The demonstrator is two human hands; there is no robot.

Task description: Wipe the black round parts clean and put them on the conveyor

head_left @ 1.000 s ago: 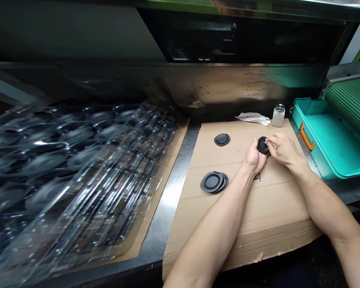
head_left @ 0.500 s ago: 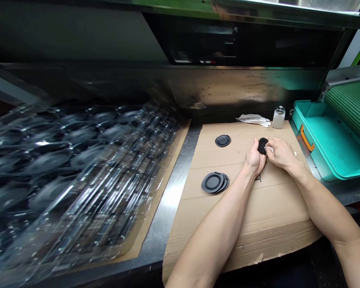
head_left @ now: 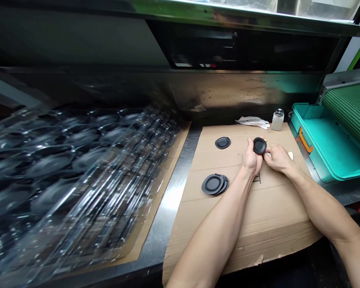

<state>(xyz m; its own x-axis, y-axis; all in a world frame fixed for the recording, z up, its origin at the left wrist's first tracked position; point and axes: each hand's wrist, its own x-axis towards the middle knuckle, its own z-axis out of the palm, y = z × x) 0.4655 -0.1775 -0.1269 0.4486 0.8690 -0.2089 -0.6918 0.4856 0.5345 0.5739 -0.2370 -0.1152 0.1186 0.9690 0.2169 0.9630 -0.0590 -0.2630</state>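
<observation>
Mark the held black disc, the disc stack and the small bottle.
held black disc (head_left: pixel 259 145), head view, centre of its face
disc stack (head_left: pixel 213 184), head view, top disc's middle
small bottle (head_left: pixel 277 121), head view, body

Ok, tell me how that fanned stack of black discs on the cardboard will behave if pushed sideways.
The stack of black discs lies fanned, so a sideways push would probably spread it further rather than shift it whole. The discs look thin and flat: likely light, unlikely to roll. The matte cardboard may add some drag.
</observation>
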